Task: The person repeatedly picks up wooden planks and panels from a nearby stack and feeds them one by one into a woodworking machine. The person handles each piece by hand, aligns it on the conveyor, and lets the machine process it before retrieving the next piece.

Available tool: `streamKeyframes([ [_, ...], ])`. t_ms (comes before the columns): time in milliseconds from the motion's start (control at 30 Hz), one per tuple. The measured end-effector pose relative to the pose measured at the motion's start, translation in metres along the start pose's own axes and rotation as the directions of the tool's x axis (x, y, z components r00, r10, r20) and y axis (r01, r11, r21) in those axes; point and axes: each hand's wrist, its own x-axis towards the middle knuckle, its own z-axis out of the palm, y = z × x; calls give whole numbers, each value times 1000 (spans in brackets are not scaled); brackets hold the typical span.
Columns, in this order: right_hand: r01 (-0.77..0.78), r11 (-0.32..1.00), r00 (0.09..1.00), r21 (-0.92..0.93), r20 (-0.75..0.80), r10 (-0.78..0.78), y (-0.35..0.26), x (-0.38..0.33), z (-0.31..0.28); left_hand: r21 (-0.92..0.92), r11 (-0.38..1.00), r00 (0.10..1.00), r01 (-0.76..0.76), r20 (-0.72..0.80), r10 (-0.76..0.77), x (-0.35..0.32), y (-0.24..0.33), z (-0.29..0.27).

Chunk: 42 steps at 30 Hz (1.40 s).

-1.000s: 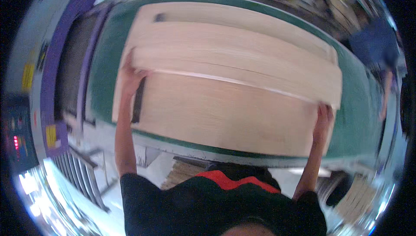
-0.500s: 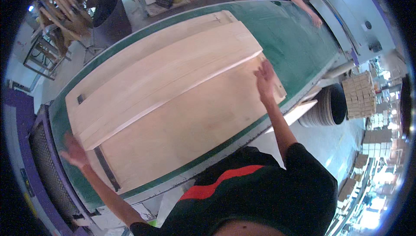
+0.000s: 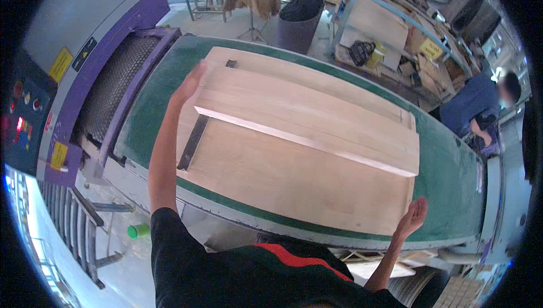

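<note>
Lying flat on the green conveyor belt [image 3: 447,178], a stack of pale wood panels [image 3: 294,155] fills the middle of the view, upper panel [image 3: 305,113] offset toward 12 o'clock. Left hand [image 3: 189,84] open, fingers straight, palm against the stack's edge at 10 o'clock. Right hand [image 3: 412,217] open, fingers spread, touching the stack's corner at 4 o'clock. Purple machine [image 3: 85,53] with mesh roller at 9 o'clock. Dark bin [image 3: 300,16] at 12 o'clock. Person in blue [image 3: 472,107] at 2 o'clock. Green cup [image 3: 137,230] on floor at 7 o'clock.
</note>
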Motion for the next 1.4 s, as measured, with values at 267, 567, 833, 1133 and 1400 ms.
streamKeyframes([
  [267,733,410,669,-543,687,-284,-39,57,61,387,441,586,-810,578,568,-111,175,209],
  [567,838,372,529,-400,763,-372,-5,101,85,702,393,795,-594,439,419,-104,164,247],
  [833,925,206,377,-318,825,-421,17,101,74,667,702,925,-248,-51,376,-373,226,242],
  [1133,884,249,-8,395,546,-837,24,35,105,72,645,199,760,-972,-125,-787,292,344],
  [1400,-12,822,-989,570,112,-92,-41,-418,-87,-435,473,-407,766,-898,-166,-932,365,446],
])
